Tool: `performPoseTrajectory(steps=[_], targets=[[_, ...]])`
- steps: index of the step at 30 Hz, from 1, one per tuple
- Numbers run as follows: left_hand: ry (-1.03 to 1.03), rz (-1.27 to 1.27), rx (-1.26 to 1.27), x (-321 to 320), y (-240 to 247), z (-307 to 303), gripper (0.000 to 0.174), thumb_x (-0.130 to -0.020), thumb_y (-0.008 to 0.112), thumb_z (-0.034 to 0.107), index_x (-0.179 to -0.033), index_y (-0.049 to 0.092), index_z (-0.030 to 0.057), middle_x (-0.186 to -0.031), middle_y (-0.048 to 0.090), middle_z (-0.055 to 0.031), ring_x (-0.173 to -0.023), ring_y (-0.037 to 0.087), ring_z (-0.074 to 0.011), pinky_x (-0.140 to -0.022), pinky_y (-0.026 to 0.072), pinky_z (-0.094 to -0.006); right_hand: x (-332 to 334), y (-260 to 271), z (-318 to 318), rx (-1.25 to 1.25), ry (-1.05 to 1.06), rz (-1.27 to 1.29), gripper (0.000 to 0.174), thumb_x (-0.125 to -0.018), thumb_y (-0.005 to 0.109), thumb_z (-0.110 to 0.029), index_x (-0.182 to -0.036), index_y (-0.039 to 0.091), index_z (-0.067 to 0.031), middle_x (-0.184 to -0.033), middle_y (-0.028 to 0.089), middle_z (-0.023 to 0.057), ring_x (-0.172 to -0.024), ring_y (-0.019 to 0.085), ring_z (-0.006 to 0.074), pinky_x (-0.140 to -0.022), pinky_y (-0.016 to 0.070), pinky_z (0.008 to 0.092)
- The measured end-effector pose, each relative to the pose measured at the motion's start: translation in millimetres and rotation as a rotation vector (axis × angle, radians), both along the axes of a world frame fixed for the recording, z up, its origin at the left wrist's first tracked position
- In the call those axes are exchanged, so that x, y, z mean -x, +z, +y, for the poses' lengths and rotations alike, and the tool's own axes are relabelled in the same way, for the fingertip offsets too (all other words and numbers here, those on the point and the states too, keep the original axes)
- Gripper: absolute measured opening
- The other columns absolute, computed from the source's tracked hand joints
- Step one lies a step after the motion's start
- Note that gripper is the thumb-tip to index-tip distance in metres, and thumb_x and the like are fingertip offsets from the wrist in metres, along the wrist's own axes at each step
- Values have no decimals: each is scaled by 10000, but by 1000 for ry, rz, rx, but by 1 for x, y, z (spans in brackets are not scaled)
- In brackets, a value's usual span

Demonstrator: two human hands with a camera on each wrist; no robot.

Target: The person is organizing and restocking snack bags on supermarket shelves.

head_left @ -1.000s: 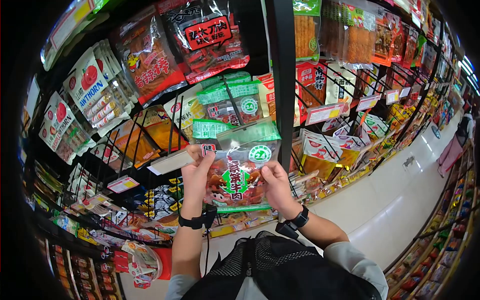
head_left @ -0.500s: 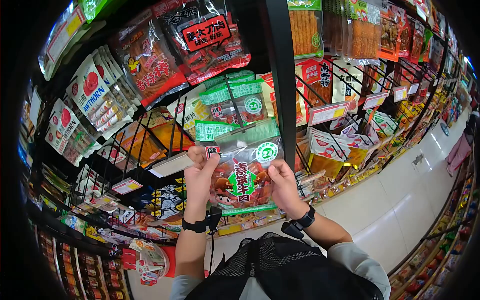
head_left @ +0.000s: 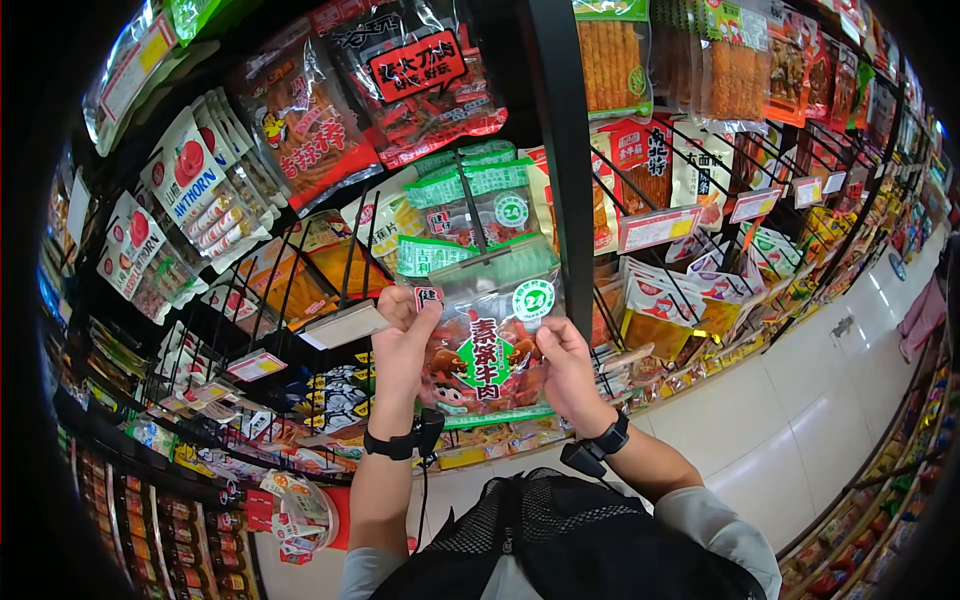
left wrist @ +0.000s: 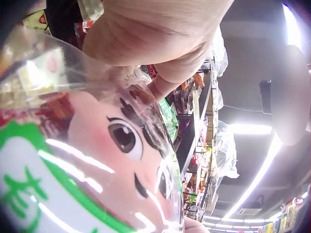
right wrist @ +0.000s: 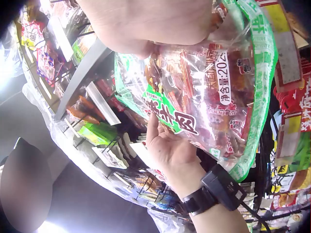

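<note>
Both hands hold a clear snack bag [head_left: 485, 350] with green edges, a round "24" mark and dark Chinese lettering, upright in front of the shelf hooks. My left hand [head_left: 400, 340] pinches its left edge, thumb on the front. On the opposite edge, my right hand [head_left: 570, 370] grips it with the thumb over the front. A cartoon face on the bag [left wrist: 92, 165] fills much of the left wrist view, below the left hand [left wrist: 155, 34]. Small wrapped pieces show through the bag [right wrist: 204, 92] in the right wrist view.
Similar green-topped bags [head_left: 470, 200] hang on a hook just behind. A black upright post [head_left: 563, 150] stands to their right. White price-tag holders [head_left: 345, 324] stick out from the hooks at left. Hawthorn packs [head_left: 205, 185] hang farther left. Tiled floor [head_left: 750, 440] runs along the right.
The bag and both hands sit slightly farther right in the head view than a second ago, and the shelves have shifted with them. Both hands keep their hold.
</note>
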State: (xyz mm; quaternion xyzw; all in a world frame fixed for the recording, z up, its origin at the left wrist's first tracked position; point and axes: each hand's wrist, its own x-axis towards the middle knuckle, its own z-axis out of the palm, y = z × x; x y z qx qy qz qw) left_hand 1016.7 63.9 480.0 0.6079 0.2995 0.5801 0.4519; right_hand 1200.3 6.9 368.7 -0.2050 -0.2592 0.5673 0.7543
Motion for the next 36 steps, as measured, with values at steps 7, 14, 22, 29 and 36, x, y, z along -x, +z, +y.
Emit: performPoseTrajectory(steps=[7,14,22,29,36], targets=[[18,32,137,0,-7,3,159,-916,638,23,-1008,513,57,-928,630,-32,-801,584,-67,-679,489,-217,-1,3,-7,47,48,11,158,-999,574,-165,-1115,550,-59,-975,619,14,-866,603,87,-782,533,269],[-17,109,252,6,-19,19,188,-933,658,116,-1069,541,61,-956,642,-25,-821,604,-84,-715,496,-246,7,-17,13,86,-145,-199,240,-1017,544,-182,-1206,538,-34,-1090,620,28,-947,571,75,-817,472,256],[-312,102,248,39,-79,0,434,-892,700,62,-1253,460,31,-1245,579,-87,-1051,603,-156,-810,575,-340,9,-29,-11,-15,-330,-665,511,-986,536,-90,-1433,323,36,-1337,477,142,-1175,512,178,-1022,412,341],[-246,25,237,27,-103,-11,397,-915,667,70,-1258,475,16,-1193,576,-84,-984,603,-142,-772,579,-311,-2,2,-51,-89,-326,-1198,746,-916,538,-8,-1542,133,9,-1579,222,230,-1472,233,296,-1171,221,406],[-129,56,261,8,-101,43,328,-908,649,41,-1186,478,6,-1105,572,-83,-929,620,-155,-738,579,-296,7,-5,31,-82,-320,-798,702,-933,590,-51,-1523,210,-18,-1158,529,84,-942,548,142,-840,478,268]])
